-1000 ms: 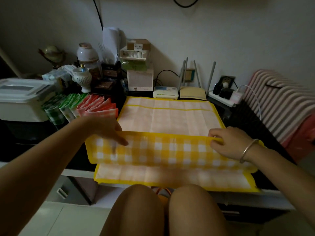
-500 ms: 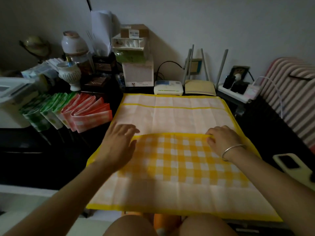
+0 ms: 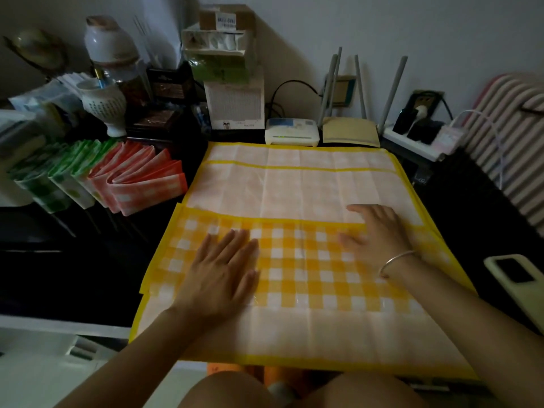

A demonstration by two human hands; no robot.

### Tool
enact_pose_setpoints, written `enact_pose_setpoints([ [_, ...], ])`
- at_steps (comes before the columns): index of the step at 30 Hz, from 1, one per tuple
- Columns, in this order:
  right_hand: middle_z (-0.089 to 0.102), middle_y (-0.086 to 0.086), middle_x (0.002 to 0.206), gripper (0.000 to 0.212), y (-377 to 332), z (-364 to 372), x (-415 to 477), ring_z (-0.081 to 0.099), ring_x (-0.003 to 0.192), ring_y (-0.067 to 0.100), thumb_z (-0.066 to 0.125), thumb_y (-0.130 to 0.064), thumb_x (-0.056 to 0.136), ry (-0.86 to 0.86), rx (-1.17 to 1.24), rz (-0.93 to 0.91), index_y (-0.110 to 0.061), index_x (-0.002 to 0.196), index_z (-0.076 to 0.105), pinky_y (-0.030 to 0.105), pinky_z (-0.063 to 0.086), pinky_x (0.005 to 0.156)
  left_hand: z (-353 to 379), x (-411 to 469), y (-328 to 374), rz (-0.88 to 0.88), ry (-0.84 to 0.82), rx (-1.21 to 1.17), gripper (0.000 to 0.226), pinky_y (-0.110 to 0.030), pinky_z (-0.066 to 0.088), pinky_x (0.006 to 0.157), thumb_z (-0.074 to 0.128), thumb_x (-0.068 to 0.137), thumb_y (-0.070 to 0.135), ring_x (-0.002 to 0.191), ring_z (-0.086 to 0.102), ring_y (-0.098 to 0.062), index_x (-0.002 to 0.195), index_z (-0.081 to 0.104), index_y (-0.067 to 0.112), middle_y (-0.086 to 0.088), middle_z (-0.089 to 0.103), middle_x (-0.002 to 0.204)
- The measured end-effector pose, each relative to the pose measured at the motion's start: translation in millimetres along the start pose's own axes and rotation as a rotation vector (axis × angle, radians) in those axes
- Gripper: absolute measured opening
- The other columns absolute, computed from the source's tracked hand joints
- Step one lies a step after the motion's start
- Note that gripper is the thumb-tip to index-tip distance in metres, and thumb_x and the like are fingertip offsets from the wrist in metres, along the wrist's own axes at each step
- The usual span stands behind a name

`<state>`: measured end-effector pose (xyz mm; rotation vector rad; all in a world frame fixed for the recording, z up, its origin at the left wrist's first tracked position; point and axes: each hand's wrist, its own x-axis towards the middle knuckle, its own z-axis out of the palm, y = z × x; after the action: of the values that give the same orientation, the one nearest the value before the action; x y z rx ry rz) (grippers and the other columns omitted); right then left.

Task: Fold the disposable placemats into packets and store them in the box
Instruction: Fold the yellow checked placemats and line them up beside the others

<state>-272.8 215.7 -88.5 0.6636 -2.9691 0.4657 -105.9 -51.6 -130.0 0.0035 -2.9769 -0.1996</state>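
Pressing flat, I see both hands, left [image 3: 221, 270] and right [image 3: 375, 232], fingers straight (gripping nothing), apart on the placemat [image 3: 297, 187].

Left of the yellow checked plastic placemat [image 3: 309, 184] the dark bench [image 3: 88, 260] lies open. Farther left stand folded green and red checked packets [image 3: 97, 175], behind it a white router [image 3: 291, 132], and to its right a cream-cased phone [image 3: 518, 278].
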Motion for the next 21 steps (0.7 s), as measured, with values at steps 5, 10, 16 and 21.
enact_pose_setpoints([
  [5, -0.01, -0.014, 0.159, 0.111, -52.4, 14.8, -46.2, -0.02, 0.145, 0.019, -0.021, -0.093, 0.047, -0.267, -0.163, -0.224, -0.051, 0.147, 0.005, 0.049, -0.019, 0.111, -0.2, -0.9, 0.0, -0.042, 0.0, -0.004, 0.064, -0.065, -0.004, 0.114, 0.021, 0.094, 0.064, 0.149, 0.016, -0.01, 0.15, 0.033, 0.036, 0.013, 0.023, 0.159],
  [10, 0.001, -0.013, 0.16, 0.094, -43.1, 32.7, -63.7, -0.009, 0.147, 0.018, -0.02, -0.082, 0.069, -0.216, -0.127, -0.236, -0.046, 0.148, 0.016, 0.054, -0.007, 0.115, -1.6, 1.1, -1.3, -0.061, -0.008, -0.022, 0.066, -0.066, -0.003, 0.113, 0.018, 0.091, 0.068, 0.149, 0.009, -0.005, 0.151, 0.028, 0.041, 0.017, 0.018, 0.16],
  [16, -0.02, -0.016, 0.157, 0.086, 19.8, 10.6, -65.9, -0.022, 0.145, 0.021, -0.015, -0.078, 0.063, -0.228, -0.339, 0.092, -0.052, 0.145, -0.01, 0.058, -0.011, 0.113, -1.6, 2.8, -4.6, -0.06, 0.038, -0.144, 0.066, -0.065, -0.006, 0.113, 0.028, 0.087, 0.073, 0.147, 0.014, -0.003, 0.146, 0.034, 0.045, 0.02, 0.023, 0.158],
  [21, -0.022, -0.017, 0.156, 0.087, 25.4, 13.6, -66.2, -0.022, 0.145, 0.021, -0.015, -0.079, 0.062, -0.248, -0.322, 0.12, -0.053, 0.144, -0.013, 0.058, -0.009, 0.113, -16.5, 9.4, -13.4, -0.159, -0.021, -0.492, 0.066, -0.054, -0.01, 0.117, 0.047, 0.066, 0.075, 0.14, 0.026, 0.005, 0.123, 0.059, 0.045, 0.028, 0.036, 0.143],
])
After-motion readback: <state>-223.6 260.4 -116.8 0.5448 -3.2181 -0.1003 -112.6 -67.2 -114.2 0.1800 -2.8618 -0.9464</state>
